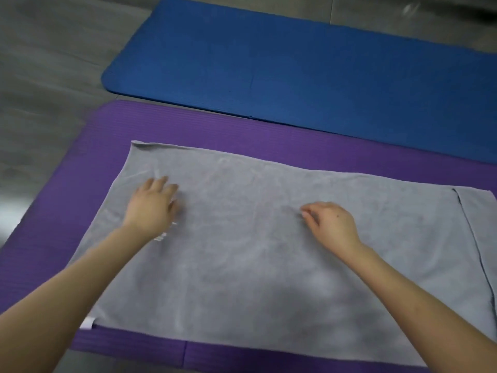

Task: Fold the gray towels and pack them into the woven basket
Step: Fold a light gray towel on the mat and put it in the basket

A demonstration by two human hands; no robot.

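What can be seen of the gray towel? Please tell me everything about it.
The gray towel is a rectangle of soft, slightly fuzzy cloth, spread nearly flat on the purple mat, with shallow wrinkles. A small white tag sticks out at its near left corner, and its right end is folded over in a narrow strip. The left hand rests flat on its left part; the right hand, fingers bent, touches it near the middle; whether it pinches is unclear.

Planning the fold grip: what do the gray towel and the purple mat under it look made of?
Gray towel: soft matte cloth, likely microfiber or terry; it wrinkles and lies limp. Purple mat: probably foam, matte, with fine ribbed lines and a thick rounded edge.
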